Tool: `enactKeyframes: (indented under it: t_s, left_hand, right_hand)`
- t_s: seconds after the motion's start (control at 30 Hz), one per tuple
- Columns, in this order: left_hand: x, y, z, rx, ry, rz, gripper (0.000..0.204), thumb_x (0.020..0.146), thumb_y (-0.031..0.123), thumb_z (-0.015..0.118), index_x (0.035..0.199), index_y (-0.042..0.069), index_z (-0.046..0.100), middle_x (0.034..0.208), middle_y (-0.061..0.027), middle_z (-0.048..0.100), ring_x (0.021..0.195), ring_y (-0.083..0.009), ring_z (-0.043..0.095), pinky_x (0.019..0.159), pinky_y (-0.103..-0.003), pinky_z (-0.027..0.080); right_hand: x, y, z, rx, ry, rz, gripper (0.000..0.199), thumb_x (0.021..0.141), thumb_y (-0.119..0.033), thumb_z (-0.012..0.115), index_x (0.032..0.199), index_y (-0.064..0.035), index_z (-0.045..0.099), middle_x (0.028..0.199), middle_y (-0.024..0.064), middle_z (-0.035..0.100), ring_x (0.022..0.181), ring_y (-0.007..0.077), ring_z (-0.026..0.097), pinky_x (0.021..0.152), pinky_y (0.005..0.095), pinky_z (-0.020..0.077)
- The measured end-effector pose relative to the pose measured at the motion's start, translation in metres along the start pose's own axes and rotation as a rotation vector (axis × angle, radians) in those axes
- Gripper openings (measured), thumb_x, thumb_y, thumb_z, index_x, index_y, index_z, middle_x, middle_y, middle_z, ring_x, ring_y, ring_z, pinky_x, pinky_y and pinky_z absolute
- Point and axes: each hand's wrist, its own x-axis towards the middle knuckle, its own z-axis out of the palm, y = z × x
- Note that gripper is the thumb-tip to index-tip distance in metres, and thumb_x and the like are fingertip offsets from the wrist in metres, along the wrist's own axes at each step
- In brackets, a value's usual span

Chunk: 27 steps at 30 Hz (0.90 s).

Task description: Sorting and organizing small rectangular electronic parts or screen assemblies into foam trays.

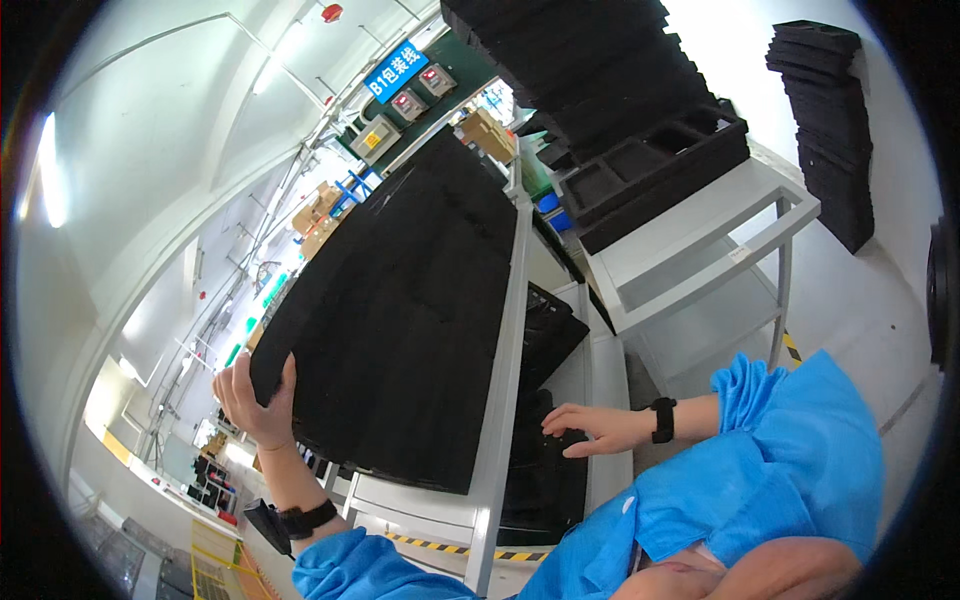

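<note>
Left hand [258, 400] gripping black slab [400, 310], right hand [605, 428] empty.
Slab reaches grey cart's [508, 370] near and right edges, gripped at near-left corner; right hand loosely open beyond cart's right edge.

White characters [393, 74] — large, legible — stand on a blue sign [397, 70].

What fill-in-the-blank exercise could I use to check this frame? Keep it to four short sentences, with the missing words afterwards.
1. The bare hand gripping the large black foam-like block is the person's ____ one.
2. The other bare hand, its fingers apart, holds ____.
3. A black strap-like band circles that second hand's ____.
4. The bunched fabric sleeves are ____ in colour.

Missing words: left; nothing; wrist; blue.
</note>
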Motion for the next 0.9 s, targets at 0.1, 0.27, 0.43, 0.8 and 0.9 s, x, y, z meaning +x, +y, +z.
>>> enactKeyframes:
  t_s: [0.1,0.27,0.43,0.8,0.9]
  left_hand:
    - [-0.018,-0.012,0.012,-0.03,-0.031,-0.034,0.047,0.059,0.016,0.075,0.095,0.002,0.048,0.071,-0.0128,0.049,0.062,-0.0291,0.048,0.056,-0.037,0.041]
    - [-0.034,-0.021,0.015,0.028,-0.024,-0.14,0.05,0.061,0.023,0.074,0.098,-0.001,0.048,0.083,-0.0155,0.052,0.078,-0.0338,0.05,0.069,-0.041,0.042]
    - [-0.051,-0.015,0.014,-0.083,0.021,-0.316,0.05,0.083,0.039,0.044,0.104,-0.006,0.046,0.102,-0.0177,0.051,0.097,-0.0335,0.046,0.089,-0.043,0.031]
    - [-0.021,0.035,0.027,0.415,0.097,-0.7,0.034,0.072,0.022,0.058,0.096,-0.001,0.051,0.096,-0.0169,0.051,0.085,-0.0325,0.049,0.074,-0.041,0.041]
    - [-0.046,0.017,0.048,0.591,0.284,-0.746,0.036,0.068,0.027,0.063,0.091,0.0,0.055,0.086,-0.0141,0.056,0.075,-0.0297,0.053,0.067,-0.04,0.044]
  right_hand:
    - [-0.004,0.004,0.0,-0.026,0.026,-0.01,0.04,0.082,-0.022,0.049,0.113,0.0007,0.038,0.116,0.014,0.036,0.097,0.0215,0.044,0.088,0.0315,0.0354]
    - [-0.035,0.01,-0.004,-0.062,0.134,0.072,0.038,0.082,-0.025,0.05,0.109,0.0013,0.041,0.108,0.014,0.042,0.098,0.022,0.045,0.086,0.0318,0.0371]
    - [-0.083,0.02,0.004,-0.162,0.195,0.215,0.038,0.082,-0.027,0.049,0.107,0.0009,0.044,0.102,0.0132,0.047,0.093,0.0228,0.049,0.082,0.0327,0.0383]
    - [-0.235,-0.01,-0.07,-0.204,0.386,0.519,0.038,0.083,-0.027,0.05,0.11,-0.0018,0.042,0.11,0.0118,0.043,0.096,0.021,0.047,0.084,0.0305,0.0386]
    - [-0.291,-0.03,-0.097,-0.207,0.419,0.485,0.039,0.083,-0.03,0.048,0.109,-0.0016,0.043,0.109,0.012,0.043,0.095,0.0219,0.048,0.082,0.0312,0.0389]
